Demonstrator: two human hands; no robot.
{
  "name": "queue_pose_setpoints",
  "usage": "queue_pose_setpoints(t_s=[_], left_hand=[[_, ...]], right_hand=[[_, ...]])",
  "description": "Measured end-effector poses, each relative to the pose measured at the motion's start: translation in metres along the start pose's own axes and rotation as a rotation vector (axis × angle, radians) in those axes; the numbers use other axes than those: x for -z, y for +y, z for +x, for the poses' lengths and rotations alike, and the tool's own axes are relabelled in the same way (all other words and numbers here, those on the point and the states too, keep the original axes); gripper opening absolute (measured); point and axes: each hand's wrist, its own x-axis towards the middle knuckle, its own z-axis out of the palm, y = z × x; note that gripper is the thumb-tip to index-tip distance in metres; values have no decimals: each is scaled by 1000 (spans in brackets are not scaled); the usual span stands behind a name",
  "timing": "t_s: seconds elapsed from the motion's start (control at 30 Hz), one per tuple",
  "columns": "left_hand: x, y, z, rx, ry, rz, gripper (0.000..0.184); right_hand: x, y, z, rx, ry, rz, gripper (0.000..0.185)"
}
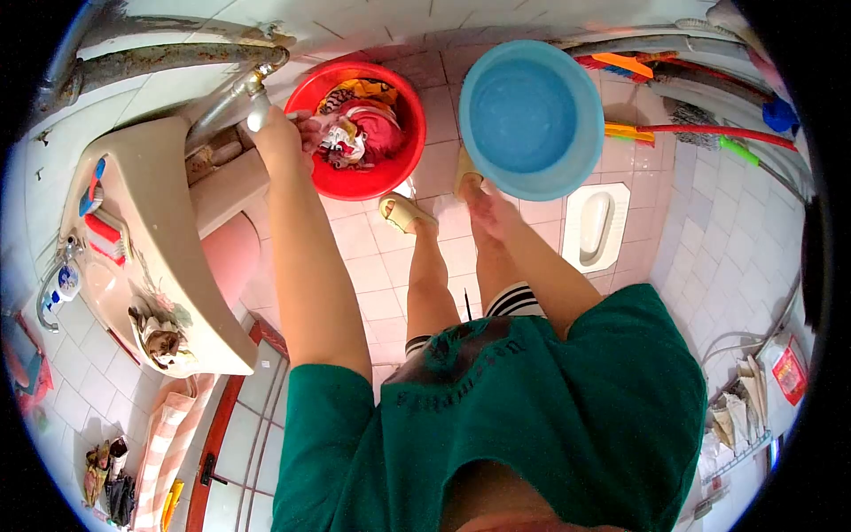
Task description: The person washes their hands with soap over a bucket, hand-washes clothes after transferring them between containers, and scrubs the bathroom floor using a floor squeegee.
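My left hand [285, 135] is beside the wall tap [259, 82] and at the left rim of a red basin [409, 97]. Its fingers look loosely spread, and nothing can be seen in them. Crumpled wet-looking clothes [377, 129], pink, white and yellow patterned, lie in that basin. My right hand [486, 213] rests against my lower leg, close to a light blue basin [585, 133]; its fingers blend with the leg and cannot be made out. The blue basin seems to contain water. Both basins stand on the floor.
A washbasin [213, 306] with brushes [106, 238] on it is at the left. A squat toilet [597, 227] lies in the tiled floor [381, 266] at the right. Brooms and mops [709, 133] lean at the upper right. My slippers [406, 215] are between the basins.
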Motion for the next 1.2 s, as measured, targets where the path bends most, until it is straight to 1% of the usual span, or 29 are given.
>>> queue_pose_setpoints(t_s=[0.03, 0.1, 0.13, 0.2, 0.23, 0.27, 0.3, 0.33, 0.4, 0.43, 0.5, 0.53, 0.6, 0.63, 0.67, 0.7, 0.73, 0.77, 0.8, 0.87, 0.9, 0.93, 1.0, 1.03, 1.07, 1.1, 1.13, 1.17, 1.2], left_hand=[[-2, -1, 2, 11, 14, -51, 44], [-2, -2, 2, 21, 37, -97, 44], [0, -2, 2, 31, 1, -95, 44], [2, -1, 0, 34, -32, -89, 44], [4, -1, -1, 35, -51, -55, 45], [5, -2, 1, 34, -71, -23, 46], [7, -3, 2, 26, -66, 59, 51], [9, -1, -2, 19, -63, 61, 51], [13, -1, -12, 101, -149, -42, 57], [22, -10, -7, 103, -191, -99, 62], [32, -29, -8, 128, -164, -160, 62], [38, -38, -11, 158, -133, -215, 62], [50, -61, -27, 227, -187, -269, 55], [57, -75, -31, 269, -205, -279, 48], [65, -88, -34, 312, -223, -289, 42], [75, -101, -37, 300, -218, -305, 42], [85, -112, -41, 336, -167, -229, 41], [94, -118, -46, 375, -115, -152, 42], [104, -123, -49, 368, -111, -168, 42], [119, -129, -56, 387, 33, -23, 53], [127, -128, -59, 393, 64, 15, 65], [136, -129, -59, 394, 68, -2, 65], [154, -132, -55, 475, 95, 150, 76], [161, -135, -52, 497, 109, 99, 82], [166, -129, -57, 502, 115, 96, 82], [170, -123, -60, 564, 92, -60, 77], [175, -122, -61, 625, 69, -220, 71], [180, -128, -57, 633, 75, -228, 71], [183, -134, -53, 441, -41, -266, 61]], right_hand=[[-1, -14, -6, -3, -1, -1, 31], [-15, -41, -25, 168, 28, 472, 31], [-14, -44, -18, 159, 26, 475, 31], [-15, -43, -8, 140, 203, 624, 32], [-11, -38, -4, 136, 197, 628, 32], [-8, -33, 1, 169, 177, 706, 29], [-6, -29, 7, 202, 157, 784, 26], [2, -30, 14, 197, 150, 786, 26], [20, -39, 22, 163, 22, 547, 19], [23, -40, 13, 163, 20, 546, 19], [21, -49, -25, 335, 103, 332, 19], [20, -51, -44, 342, 92, 323, 19], [22, -47, -83, 481, 213, 10, 26], [15, -44, -106, 484, 197, -2, 26], [6, -41, -131, 516, 250, -147, 30], [-4, -42, -148, 551, 303, -292, 34], [-17, -42, -159, 557, 290, -306, 34], [-31, -38, -167, 545, 235, -453, 36], [-44, -32, -172, 532, 183, -601, 38], [-74, -24, -151, 539, 185, -763, 35], [-89, -20, -133, 517, 157, -765, 32], [-104, -17, -115, 490, 129, -765, 29], [-137, -11, -98, 302, 90, -896, 33], [-148, -2, -92, 298, 89, -903, 33], [-156, 8, -86, 245, 52, -859, 33], [-162, 13, -81, 194, 16, -815, 33], [-163, 16, -74, 190, 17, -822, 33], [-162, 21, -67, 156, 0, -795, 34], [-161, 25, -60, 121, -18, -769, 35]])
